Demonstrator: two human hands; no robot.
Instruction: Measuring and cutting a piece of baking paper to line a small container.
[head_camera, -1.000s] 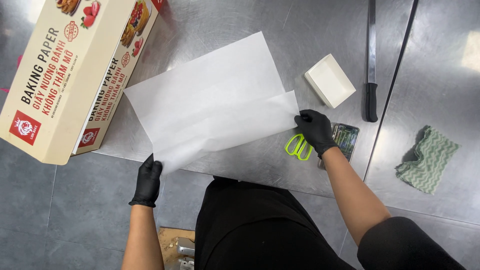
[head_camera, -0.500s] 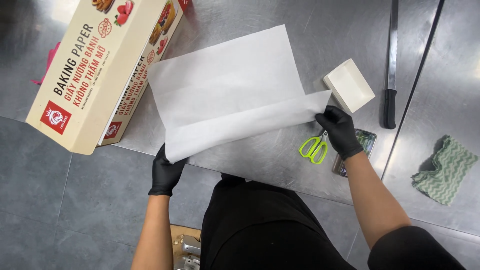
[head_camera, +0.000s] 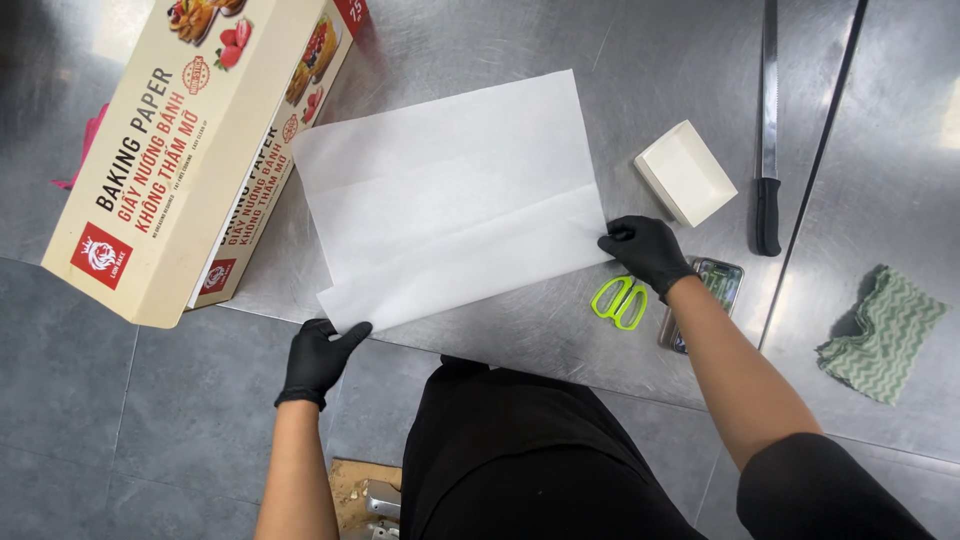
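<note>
A large sheet of white baking paper (head_camera: 455, 195) lies flat on the steel bench (head_camera: 500, 40), folded over itself so that a long crease runs across it. The left hand (head_camera: 318, 355), in a black glove, grips the near left corner of the sheet at the bench's front edge — fingers curled, thumb over the paper. The right hand (head_camera: 648, 250), also gloved in black, pinches the sheet's right edge between fingertips and thumb, close to where the fold ends.

Just beside the right hand, towards the person, a pair of scissors with lime-green handles (head_camera: 620, 300) lies on the bench, next to a small metal tin (head_camera: 705, 300) that the forearm partly hides. A small white card box (head_camera: 685, 172) sits just beyond the right hand, and a long knife with a black handle (head_camera: 768, 130) lies further right, pointing away. A green-and-white cloth (head_camera: 882, 335) is crumpled well apart on the far right. To the left of the sheet stands a long cream carton of baking paper (head_camera: 190, 150) — its end overhangs the bench edge
</note>
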